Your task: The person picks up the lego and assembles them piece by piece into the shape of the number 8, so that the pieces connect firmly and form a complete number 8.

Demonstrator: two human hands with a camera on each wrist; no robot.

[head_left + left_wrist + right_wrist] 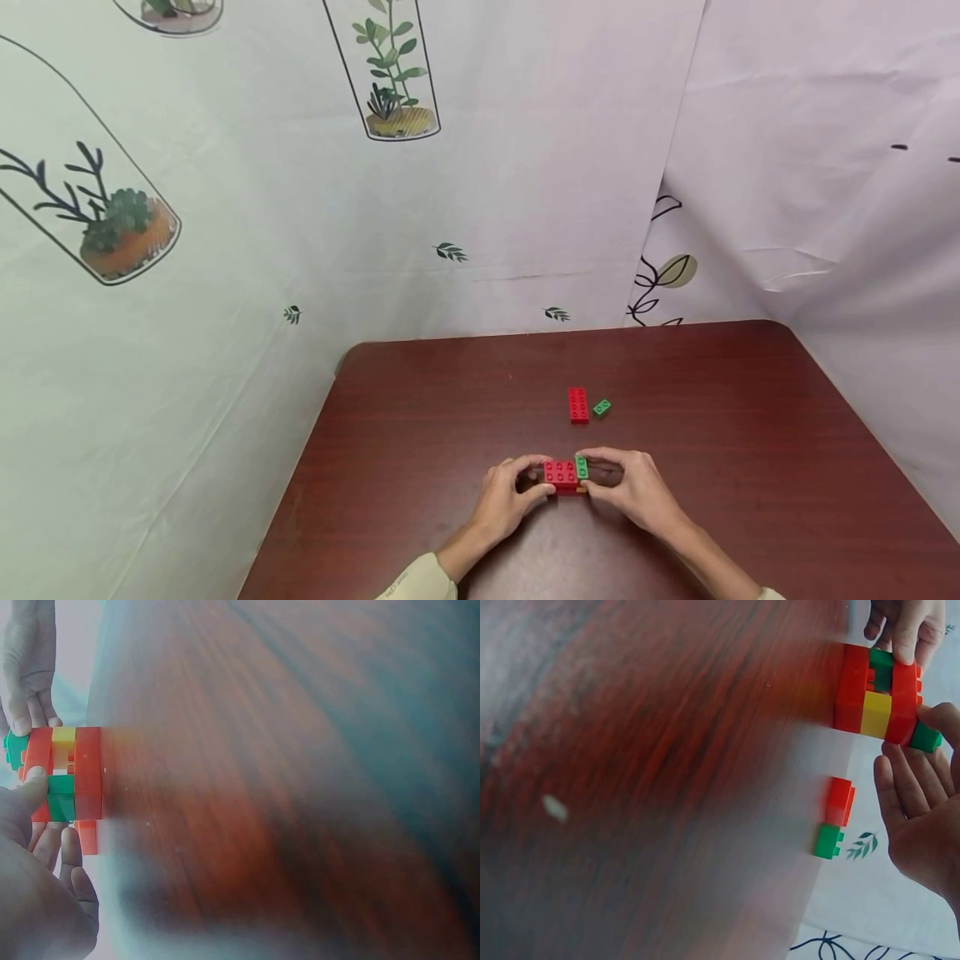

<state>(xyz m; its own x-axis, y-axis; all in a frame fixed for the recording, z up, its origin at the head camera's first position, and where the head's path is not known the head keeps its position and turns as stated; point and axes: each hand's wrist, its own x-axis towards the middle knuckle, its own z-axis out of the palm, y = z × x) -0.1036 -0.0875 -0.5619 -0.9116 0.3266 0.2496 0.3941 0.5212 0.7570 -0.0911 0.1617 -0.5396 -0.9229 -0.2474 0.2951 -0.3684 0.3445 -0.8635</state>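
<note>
A stack of toy building bricks stands on the table, a long red brick (850, 690) at its base. On that base sit a green brick (61, 798) at the left end and a yellow brick (876, 714) at the right end, with a gap between them. Another red brick (558, 473) bridges the two. My left hand (501, 500) holds the stack's left end between thumb and fingers. At the right end of the top, my right hand (639, 490) pinches a small two-stud green brick (582, 467) between thumb and fingertips.
Beyond the stack lie a loose long red brick (578, 405) and, just right of it, a small green brick (602, 408). The dark reddish wooden table (420, 408) ends at hanging white cloth (525, 208) printed with plants, at the back and sides.
</note>
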